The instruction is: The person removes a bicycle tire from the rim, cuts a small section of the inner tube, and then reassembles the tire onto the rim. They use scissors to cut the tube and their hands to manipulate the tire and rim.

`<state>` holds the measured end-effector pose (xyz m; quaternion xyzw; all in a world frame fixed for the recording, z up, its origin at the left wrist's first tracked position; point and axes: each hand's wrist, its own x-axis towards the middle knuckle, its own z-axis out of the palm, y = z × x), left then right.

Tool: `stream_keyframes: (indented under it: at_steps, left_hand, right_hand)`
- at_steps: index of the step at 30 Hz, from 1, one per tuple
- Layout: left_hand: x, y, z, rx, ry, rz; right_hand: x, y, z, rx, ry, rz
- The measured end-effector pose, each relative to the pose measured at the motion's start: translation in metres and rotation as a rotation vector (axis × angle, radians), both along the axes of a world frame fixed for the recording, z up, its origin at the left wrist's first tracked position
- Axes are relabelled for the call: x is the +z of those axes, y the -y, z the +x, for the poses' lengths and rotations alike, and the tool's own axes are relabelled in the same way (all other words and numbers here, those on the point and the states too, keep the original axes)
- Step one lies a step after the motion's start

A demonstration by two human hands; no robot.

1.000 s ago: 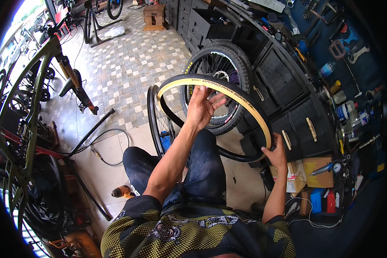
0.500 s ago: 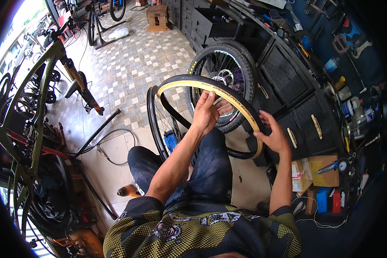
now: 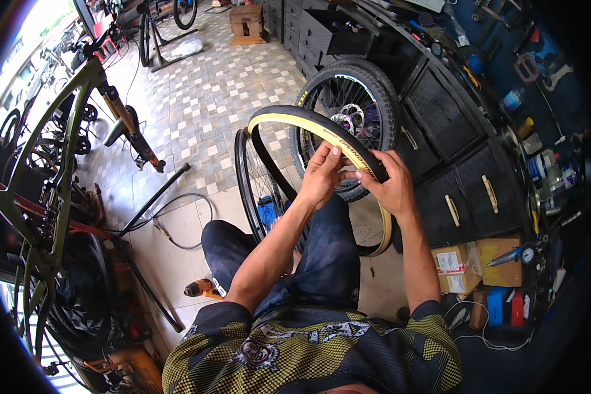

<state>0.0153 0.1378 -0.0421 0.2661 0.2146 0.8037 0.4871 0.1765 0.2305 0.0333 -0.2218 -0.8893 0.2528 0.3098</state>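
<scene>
A loose bicycle tire (image 3: pixel 289 118), black on the tread with tan sidewalls, is held up in front of me. My left hand (image 3: pixel 322 176) grips its near sidewall, thumb laid on the tan side. Close beside it, my right hand (image 3: pixel 389 182) pinches the same stretch of tire, with fingers over the black tread and thumb on the inner edge. Behind the tire's left side, a black spoked rim (image 3: pixel 243 187) stands upright by my legs. Something blue (image 3: pixel 267 211) shows low behind its spokes.
Mountain bike wheels (image 3: pixel 381 92) lean on black cabinets (image 3: pixel 440 111) at the right. An olive bike frame (image 3: pixel 72 125) stands at the left. On the floor lie a hose (image 3: pixel 207 203) and an orange-and-black power tool (image 3: pixel 203 289). Cardboard boxes (image 3: pixel 456 268) sit at the lower right.
My right hand has moved left along the tire, from the right side to beside my left hand, and closed on it. My left hand still grips the tire.
</scene>
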Motion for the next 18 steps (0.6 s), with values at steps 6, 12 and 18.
stream_keyframes:
  at_steps: [6, 12, 18]
  left_hand:
    - [-0.002, 0.027, -0.054, 0.335, -0.742, -0.253]
    - [-0.056, 0.145, -0.176, 1.023, -0.983, -0.782]
    - [-0.155, 0.168, -0.111, 0.562, -0.667, -0.809]
  right_hand:
    - [-0.006, 0.003, -0.019, -0.062, -0.015, 0.060]
    - [0.018, -0.011, -0.040, -0.061, -0.103, 0.118]
    - [0.062, -0.027, -0.086, -0.042, -0.146, 0.229]
